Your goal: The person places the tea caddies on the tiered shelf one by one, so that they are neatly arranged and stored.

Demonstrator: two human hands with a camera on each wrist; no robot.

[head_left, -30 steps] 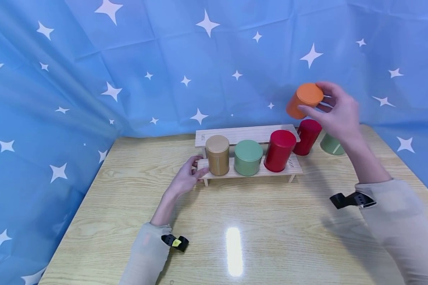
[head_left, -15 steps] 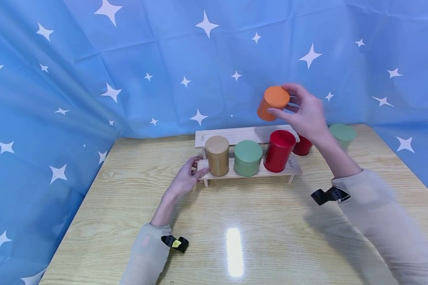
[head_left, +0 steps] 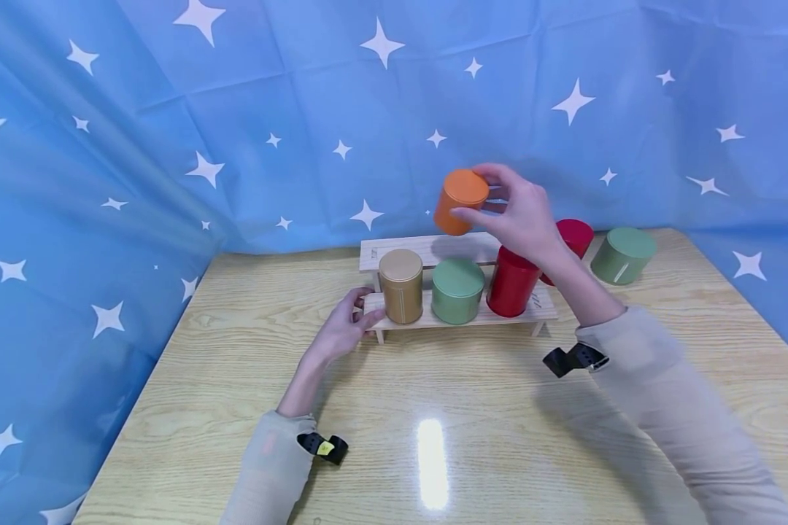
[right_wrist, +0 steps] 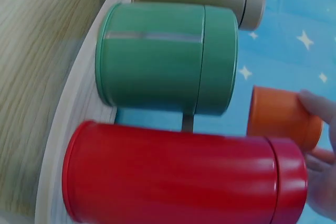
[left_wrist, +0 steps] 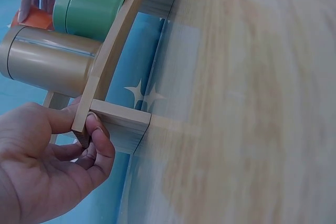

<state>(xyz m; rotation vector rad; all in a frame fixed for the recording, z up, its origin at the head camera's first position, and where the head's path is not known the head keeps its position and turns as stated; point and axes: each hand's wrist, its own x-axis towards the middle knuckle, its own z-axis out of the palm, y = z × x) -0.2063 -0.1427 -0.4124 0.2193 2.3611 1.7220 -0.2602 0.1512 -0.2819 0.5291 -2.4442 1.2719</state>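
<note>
My right hand [head_left: 522, 215] grips an orange tin [head_left: 460, 202] between thumb and fingers, holding it slightly tilted above the back tier of a two-tier wooden rack [head_left: 479, 246]. At the rack's front left end, my left hand [head_left: 343, 324] pinches the edge of the lower shelf; in the left wrist view the thumb lies over the board [left_wrist: 84, 114] and the curled fingers beneath it. Along that lower tier stand a gold tin [head_left: 401, 288], a short green tin [head_left: 457, 292] and a tall red tin [head_left: 514, 283]. The right forearm partly hides the red one.
Right of the rack, a second red tin [head_left: 574, 237] and a second green tin [head_left: 624, 255] stand on the wooden table [head_left: 486, 423]. A blue star-patterned cloth [head_left: 315, 87] hangs close behind the rack and along the left side.
My right hand has carried the orange tin leftward, from over the tins at the right to above the rack's back tier, lowering it slightly. My left hand has stayed on the rack.
</note>
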